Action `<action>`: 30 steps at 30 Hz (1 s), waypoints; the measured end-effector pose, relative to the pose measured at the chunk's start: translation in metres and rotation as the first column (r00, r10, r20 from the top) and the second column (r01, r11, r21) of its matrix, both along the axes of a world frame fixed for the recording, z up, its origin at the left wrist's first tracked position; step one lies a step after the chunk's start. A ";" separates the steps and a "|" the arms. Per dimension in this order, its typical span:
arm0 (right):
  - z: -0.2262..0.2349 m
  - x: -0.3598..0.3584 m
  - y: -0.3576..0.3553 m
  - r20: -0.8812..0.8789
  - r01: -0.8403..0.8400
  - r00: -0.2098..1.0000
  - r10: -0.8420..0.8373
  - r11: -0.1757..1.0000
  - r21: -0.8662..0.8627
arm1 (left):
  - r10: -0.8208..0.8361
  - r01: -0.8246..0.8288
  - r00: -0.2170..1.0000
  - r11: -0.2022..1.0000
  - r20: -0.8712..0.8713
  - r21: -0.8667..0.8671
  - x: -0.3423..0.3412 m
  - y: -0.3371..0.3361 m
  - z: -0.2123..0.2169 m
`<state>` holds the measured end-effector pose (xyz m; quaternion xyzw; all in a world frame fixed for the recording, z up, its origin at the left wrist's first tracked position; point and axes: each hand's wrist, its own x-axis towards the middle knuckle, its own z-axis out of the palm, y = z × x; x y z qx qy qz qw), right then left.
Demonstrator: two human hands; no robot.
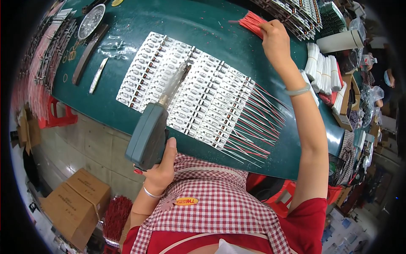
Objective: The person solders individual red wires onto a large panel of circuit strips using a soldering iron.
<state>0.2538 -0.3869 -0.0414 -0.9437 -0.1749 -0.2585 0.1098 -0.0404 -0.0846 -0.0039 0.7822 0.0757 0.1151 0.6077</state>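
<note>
My left hand [163, 171] is wrapped round the handle of a grey-green soldering gun [146, 135]. Its metal tip reaches over a panel of small white circuit boards [207, 97] laid out in rows on the table. Red and white wires [260, 127] fan out from the panel's right edge. At the far right, my right hand [275, 40] has its fingers closed on the near end of a bundle of red wires [252, 23]. The exact number of wires between those fingertips cannot be made out.
The green table [122, 25] carries a white bowl [91, 21], a dark bar [89, 55] and a pale strip [98, 76] at left. Bundled white wires [323, 74] and a pale tube [340, 41] lie at right. Cardboard boxes [74, 207] stand on the floor.
</note>
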 end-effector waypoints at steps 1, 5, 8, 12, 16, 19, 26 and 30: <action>0.005 0.000 -0.001 -0.012 0.004 1.000 -0.004 1.000 0.014 | -0.010 0.010 1.000 1.000 -0.012 -0.015 -0.001 0.001 0.001; 0.019 -0.005 -0.005 -0.039 -0.017 0.999 0.016 0.999 -0.034 | -0.144 0.145 0.989 0.989 -0.036 0.032 -0.005 0.004 -0.002; 0.028 -0.013 -0.009 -0.166 0.016 0.986 -0.029 0.997 -0.077 | -0.071 0.063 0.992 0.995 -0.108 -0.078 -0.001 -0.010 0.008; 0.068 -0.025 -0.008 -0.195 -0.124 0.978 0.068 0.949 -0.291 | -0.032 0.007 0.986 0.989 -0.166 -0.147 -0.001 -0.010 0.007; 0.109 -0.044 0.011 -0.238 -0.230 0.965 0.112 0.797 -0.558 | -0.082 0.072 0.991 0.993 -0.110 -0.095 -0.005 -0.005 -0.005; 0.096 -0.045 0.034 -0.314 -0.265 0.947 0.062 0.704 -0.659 | -0.113 0.107 0.989 0.992 -0.095 -0.071 -0.004 -0.007 -0.003; 0.053 -0.050 0.034 -0.367 -0.249 0.930 -0.007 0.722 -0.646 | -0.057 0.052 0.993 0.997 -0.101 -0.052 0.000 -0.012 0.007; 0.059 -0.055 0.024 -0.287 -0.210 0.957 0.027 0.747 -0.631 | -0.006 -0.011 0.984 0.996 -0.176 -0.092 0.001 -0.014 0.004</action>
